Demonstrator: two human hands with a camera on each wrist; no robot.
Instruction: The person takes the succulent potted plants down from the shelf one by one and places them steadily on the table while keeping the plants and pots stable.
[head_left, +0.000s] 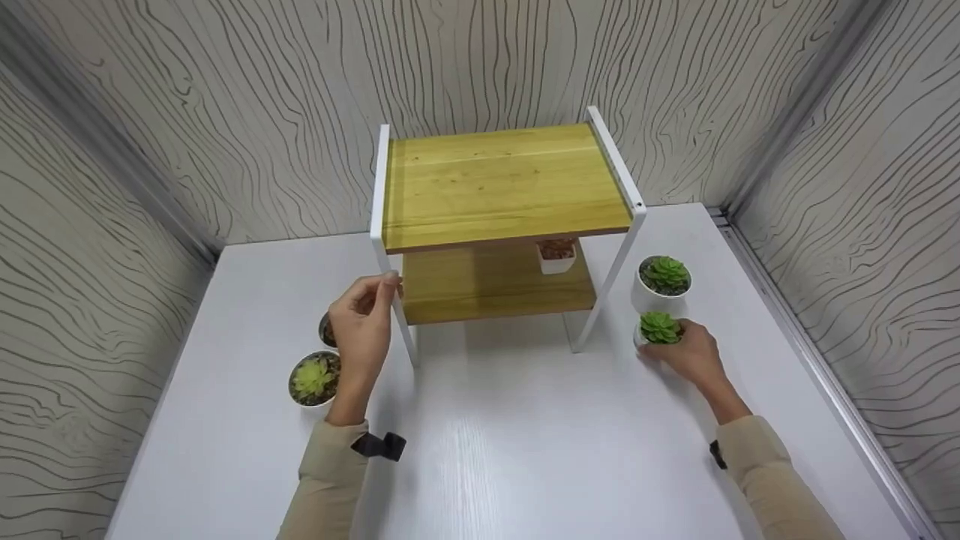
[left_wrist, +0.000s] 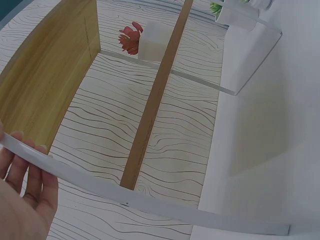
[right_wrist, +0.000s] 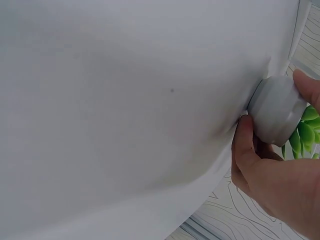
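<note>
My left hand [head_left: 361, 322] holds the white left leg [left_wrist: 90, 185] of a two-tier wooden shelf [head_left: 510, 184], fingers behind the bar in the left wrist view. On the right, my right hand [head_left: 691, 356] grips a small white pot [right_wrist: 277, 110] with a green succulent [head_left: 660, 328] between thumb and fingers. The pot's base meets or nearly meets the white table. Just behind it stands another green succulent in a white pot [head_left: 662, 281]. A white square pot with a reddish plant [head_left: 557, 259] sits on the lower tier, partly hidden by the upper board.
Left of the shelf, a potted light-green succulent [head_left: 315, 379] stands on the white table [head_left: 480, 435]. Behind it, another pot [head_left: 327, 330] is mostly hidden by my left hand. Wood-grain patterned panels [head_left: 480, 60] enclose the table at the back and sides.
</note>
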